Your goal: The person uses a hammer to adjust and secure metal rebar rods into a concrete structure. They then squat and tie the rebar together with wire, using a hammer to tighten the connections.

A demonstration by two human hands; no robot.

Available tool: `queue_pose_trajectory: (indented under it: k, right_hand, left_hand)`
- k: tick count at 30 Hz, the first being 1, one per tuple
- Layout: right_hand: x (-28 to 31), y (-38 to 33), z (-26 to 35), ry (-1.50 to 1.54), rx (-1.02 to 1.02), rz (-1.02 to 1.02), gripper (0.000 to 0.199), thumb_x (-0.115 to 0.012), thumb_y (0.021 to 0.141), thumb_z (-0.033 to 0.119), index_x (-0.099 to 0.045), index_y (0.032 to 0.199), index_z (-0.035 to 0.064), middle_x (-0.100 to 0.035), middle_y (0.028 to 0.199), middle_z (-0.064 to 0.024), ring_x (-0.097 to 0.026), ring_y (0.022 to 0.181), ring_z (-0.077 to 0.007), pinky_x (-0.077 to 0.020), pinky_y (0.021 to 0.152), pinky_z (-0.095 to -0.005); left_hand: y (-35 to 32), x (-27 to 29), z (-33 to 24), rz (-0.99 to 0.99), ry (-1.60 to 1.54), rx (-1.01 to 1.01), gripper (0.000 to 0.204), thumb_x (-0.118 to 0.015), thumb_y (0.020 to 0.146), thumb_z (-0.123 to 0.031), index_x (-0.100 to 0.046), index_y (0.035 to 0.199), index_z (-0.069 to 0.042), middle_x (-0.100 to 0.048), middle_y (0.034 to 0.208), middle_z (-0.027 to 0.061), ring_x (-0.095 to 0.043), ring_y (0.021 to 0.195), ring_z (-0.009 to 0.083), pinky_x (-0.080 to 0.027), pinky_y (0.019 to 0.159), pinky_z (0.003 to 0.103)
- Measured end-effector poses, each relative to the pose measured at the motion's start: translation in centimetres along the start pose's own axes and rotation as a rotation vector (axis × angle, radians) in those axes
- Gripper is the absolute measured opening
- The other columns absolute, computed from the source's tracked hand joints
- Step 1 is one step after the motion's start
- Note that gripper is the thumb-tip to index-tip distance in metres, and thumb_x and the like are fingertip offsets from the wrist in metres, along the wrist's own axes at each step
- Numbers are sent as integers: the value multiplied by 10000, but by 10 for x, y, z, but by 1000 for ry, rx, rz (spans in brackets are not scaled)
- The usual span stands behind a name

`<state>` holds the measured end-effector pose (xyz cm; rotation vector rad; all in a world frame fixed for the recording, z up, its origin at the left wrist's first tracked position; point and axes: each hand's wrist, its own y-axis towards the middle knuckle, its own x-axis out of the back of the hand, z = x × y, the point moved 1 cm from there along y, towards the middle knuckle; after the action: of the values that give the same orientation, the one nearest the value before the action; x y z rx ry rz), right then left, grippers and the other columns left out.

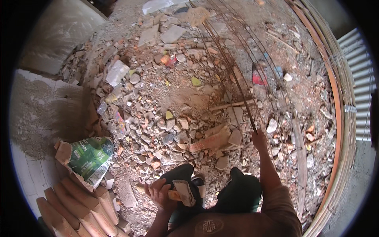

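My left hand (161, 194) is closed around the wooden handle of a hammer (184, 192), whose broad, pale-crusted head is over my left knee. Out to the right, with the arm stretched forward, my right hand (259, 140) grips the near end of a long, thin steel rod (246, 106). That rod runs away from me over the rubble toward a pale brown lump (198, 16) at the far side. Several more thin rods (252, 51) lie beside it. Fingers of the right hand are partly hidden from this angle.
Broken brick and stone rubble (158, 118) covers the ground. A green printed sack (92, 158) and folded brown paper sacks (79, 203) are at the left by a block wall (45, 114). A plank (299, 158) and bundled long poles (342, 118) line the right, near corrugated sheeting (361, 87).
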<state>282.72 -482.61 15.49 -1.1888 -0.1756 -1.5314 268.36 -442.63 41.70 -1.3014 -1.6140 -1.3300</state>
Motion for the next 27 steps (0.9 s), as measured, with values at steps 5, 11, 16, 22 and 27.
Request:
queue_pose_trajectory:
  k: [5,11,16,22,27]
  right_hand:
    - [-5,-9,5,-24,53,-180,279,-560,865,317,-612,955,59,-618,891,-224,-584,906,-404,-455,759,-481]
    - [-30,-16,33,-473,353,-245,232,-505,902,275,-634,903,81,-645,907,-166,-632,895,-321,-502,734,-461]
    - [-60,-27,38,-530,272,106,216,-484,892,233,-626,875,72,-672,787,-136,-674,757,-320,-545,623,-454]
    - [-76,-7,9,-481,116,70,204,-472,880,191,-633,913,70,-672,857,-164,-663,868,-335,-540,712,-443]
    - [-67,-23,7,-453,32,201,202,-495,879,238,-630,920,94,-665,920,-174,-653,925,-329,-520,773,-459]
  left_hand:
    - [-4,-3,2,26,0,-6,258,-655,753,-294,-518,929,-165,-577,1060,39,-568,982,252,-233,1040,502]
    - [-2,0,3,18,7,-20,276,-682,702,-235,-526,902,-128,-575,993,72,-568,961,246,-237,1043,501]
    - [-8,2,6,9,30,-21,292,-679,700,-277,-522,899,-132,-576,991,73,-566,958,244,-235,1045,506]
    - [-18,-2,12,-2,58,1,367,-660,719,-452,-534,918,-171,-587,996,37,-580,935,238,-255,1034,498]
    - [-25,1,10,-40,57,25,286,-634,747,-406,-539,882,-173,-595,989,30,-581,911,225,-274,1013,509]
